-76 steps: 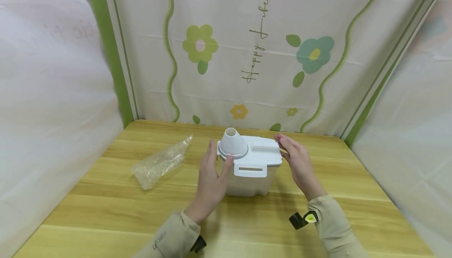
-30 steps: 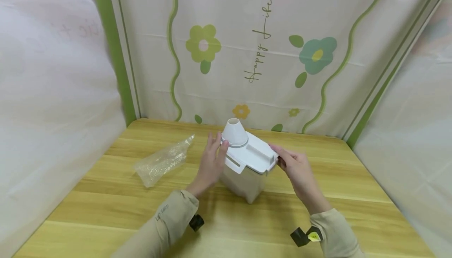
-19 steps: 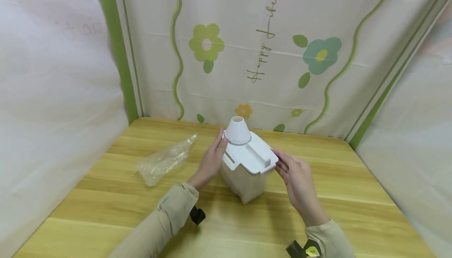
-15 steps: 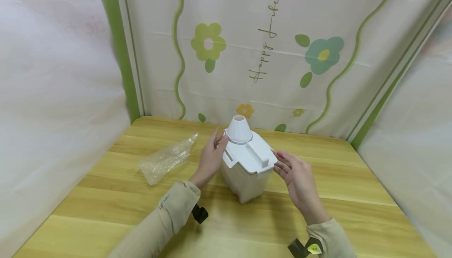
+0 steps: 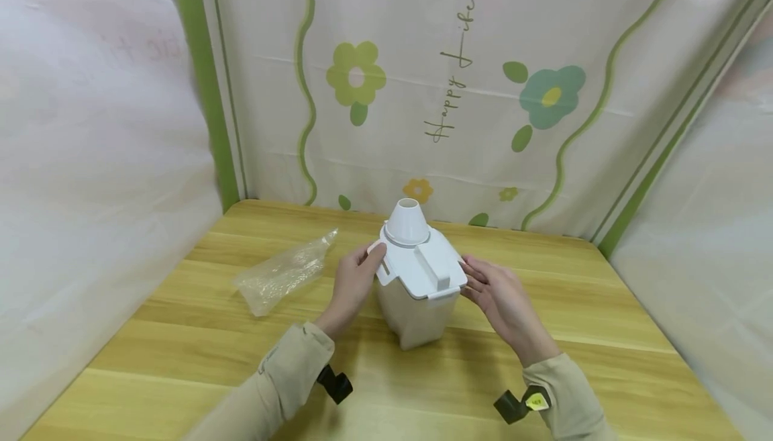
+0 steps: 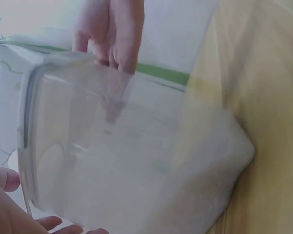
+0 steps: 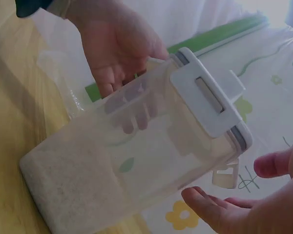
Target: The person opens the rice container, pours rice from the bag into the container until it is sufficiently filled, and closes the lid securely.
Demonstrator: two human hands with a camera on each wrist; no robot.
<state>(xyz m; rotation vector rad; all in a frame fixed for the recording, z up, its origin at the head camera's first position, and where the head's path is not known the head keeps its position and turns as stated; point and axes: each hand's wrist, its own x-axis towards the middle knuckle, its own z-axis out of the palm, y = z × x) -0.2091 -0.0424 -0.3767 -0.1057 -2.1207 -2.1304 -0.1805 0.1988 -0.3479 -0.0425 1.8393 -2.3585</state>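
A translucent storage container [image 5: 417,317] with a white lid [image 5: 417,268] stands on the table, one corner toward me. A pale fill covers its bottom [image 7: 73,185]. On the lid sit a white cone-shaped cup [image 5: 408,223] and a raised handle [image 5: 433,268]; slotted latch flaps hang at its edges, one flap [image 7: 205,100] lying against the wall. My left hand [image 5: 353,286] grips the lid's left edge by a flap, thumb on top and fingers along the wall. My right hand [image 5: 504,300] is at the right side, its fingers extended near the wall, thumb apart from it; contact is unclear.
A crumpled clear plastic bag [image 5: 286,273] lies on the wooden table [image 5: 181,360] to the left of the container. Patterned curtains [image 5: 435,92] enclose the table at the back and both sides.
The container has turned so its handle end points toward me, and has shifted slightly left in the last half second. My left hand has come nearer, its thumb now on the left flap.
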